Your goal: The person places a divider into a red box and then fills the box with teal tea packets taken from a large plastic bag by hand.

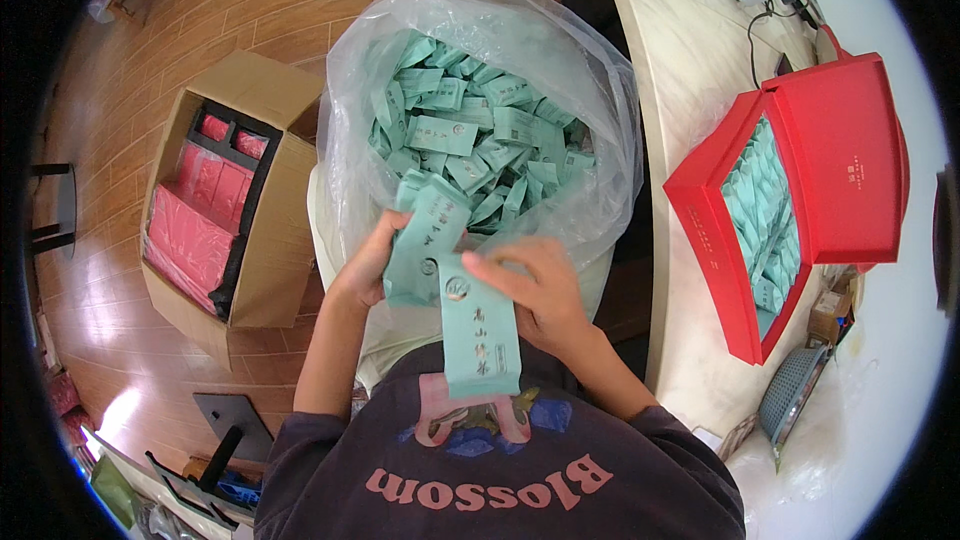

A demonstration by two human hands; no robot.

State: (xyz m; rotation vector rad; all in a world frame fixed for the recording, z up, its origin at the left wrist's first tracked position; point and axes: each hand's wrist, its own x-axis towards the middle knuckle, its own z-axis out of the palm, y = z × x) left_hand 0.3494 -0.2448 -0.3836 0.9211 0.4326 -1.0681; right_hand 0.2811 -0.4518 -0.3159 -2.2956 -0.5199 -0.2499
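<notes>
My left hand (369,259) grips a small bunch of mint-green packets (424,240) that bear printed characters. In my right hand (544,289) is a single mint-green packet (480,334), pinched near its top and hanging over my shirt. Both hands are close together at the near rim of a large clear plastic bag (600,225). Many loose packets (442,135) of the same kind lie jumbled inside it. To the right, an opened red gift box (697,240) holds rows of matching packets (761,202), its lid (840,157) folded back.
A cardboard carton (270,262) with red wrapped boxes (191,232) and black foam stands on the wooden floor (285,7) at left. The red box rests on a pale counter (675,52). A grey plastic basket (791,394) and a dark cable (752,37) are also there.
</notes>
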